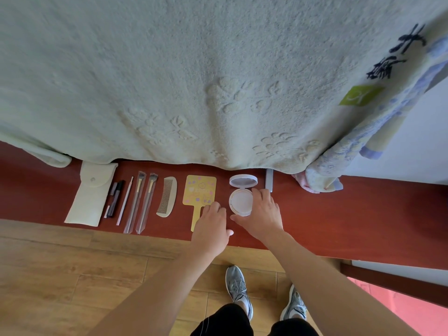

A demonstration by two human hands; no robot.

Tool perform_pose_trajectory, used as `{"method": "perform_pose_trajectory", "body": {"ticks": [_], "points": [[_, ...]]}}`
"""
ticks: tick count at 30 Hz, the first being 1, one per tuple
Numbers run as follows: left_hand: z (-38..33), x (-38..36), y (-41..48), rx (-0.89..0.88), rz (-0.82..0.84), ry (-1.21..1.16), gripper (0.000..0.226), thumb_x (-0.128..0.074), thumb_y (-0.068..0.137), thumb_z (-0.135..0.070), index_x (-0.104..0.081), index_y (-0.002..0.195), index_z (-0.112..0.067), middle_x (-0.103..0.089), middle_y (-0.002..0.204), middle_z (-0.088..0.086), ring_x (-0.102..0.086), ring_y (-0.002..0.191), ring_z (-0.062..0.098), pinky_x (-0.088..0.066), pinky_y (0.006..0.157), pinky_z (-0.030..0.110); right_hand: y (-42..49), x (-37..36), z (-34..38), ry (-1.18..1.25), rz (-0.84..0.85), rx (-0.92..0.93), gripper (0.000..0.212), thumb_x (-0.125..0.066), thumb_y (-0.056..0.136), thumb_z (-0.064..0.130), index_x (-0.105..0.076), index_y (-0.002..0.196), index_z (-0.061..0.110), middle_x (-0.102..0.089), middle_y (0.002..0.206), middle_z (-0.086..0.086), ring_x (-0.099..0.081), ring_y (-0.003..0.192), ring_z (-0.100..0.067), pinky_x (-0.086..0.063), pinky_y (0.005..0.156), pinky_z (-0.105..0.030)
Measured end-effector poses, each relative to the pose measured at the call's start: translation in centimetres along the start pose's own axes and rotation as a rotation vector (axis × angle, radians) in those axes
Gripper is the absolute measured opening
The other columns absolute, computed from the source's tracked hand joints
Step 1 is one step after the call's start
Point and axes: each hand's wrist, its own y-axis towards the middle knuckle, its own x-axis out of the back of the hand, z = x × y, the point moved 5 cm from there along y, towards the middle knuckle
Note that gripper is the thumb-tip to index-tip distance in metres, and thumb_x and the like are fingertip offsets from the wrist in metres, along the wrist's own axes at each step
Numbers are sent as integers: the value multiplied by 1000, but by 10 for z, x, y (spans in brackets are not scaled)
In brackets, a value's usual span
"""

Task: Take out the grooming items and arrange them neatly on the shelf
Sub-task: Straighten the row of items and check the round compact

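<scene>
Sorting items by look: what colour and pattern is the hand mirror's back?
Yellow with pastel flower shapes, on the hand mirror, head view.

yellow hand mirror (200,190) handle: partly under left hand (211,224)
round white compact (241,202) base: right edge covered by right hand (263,214)
red shelf (339,214) back: hidden by pale green towel (194,81)

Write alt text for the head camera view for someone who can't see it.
Right hand grips an open round white compact on a red-brown wooden shelf; left hand rests on a yellow hand mirror. Left of them lie a cream comb, brushes and a white pouch.
</scene>
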Motion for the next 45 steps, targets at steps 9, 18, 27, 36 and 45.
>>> {"method": "perform_pose_trajectory", "body": {"ticks": [9,18,27,36,45], "points": [[3,0,0,-39,46,18,56,-74,88,-33,-50,133,-11,-43,133,0,-42,123,19,-46,101,30,2,1,-3,-5,48,56,79,-77,68,56,-43,131,22,-44,125,3,-52,114,-18,-43,98,-36],[4,-1,-1,-35,46,13,53,-73,88,-34,-51,131,-11,-43,133,-1,-42,123,18,-46,100,30,1,1,-2,-16,41,45,78,-74,71,60,-42,132,22,-44,127,3,-50,115,-17,-42,98,-36],[7,1,-3,-21,46,-19,63,-71,89,-35,-45,142,-13,-40,138,-3,-39,128,17,-49,97,29,1,1,-4,6,52,55,82,-76,71,56,-39,136,23,-43,127,3,-49,117,-18,-41,100,-37],[7,1,-3,-19,45,-30,64,-71,89,-36,-44,143,-13,-40,139,-3,-39,128,16,-47,98,29,1,1,-4,2,40,62,79,-75,70,57,-41,134,25,-44,126,5,-50,116,-17,-42,99,-37],[7,1,-4,-16,38,-30,63,-71,90,-36,-45,142,-14,-40,139,-4,-39,128,16,-46,97,28,1,0,-3,3,47,64,79,-76,70,57,-42,133,25,-44,126,5,-50,117,-17,-41,99,-38]]}}
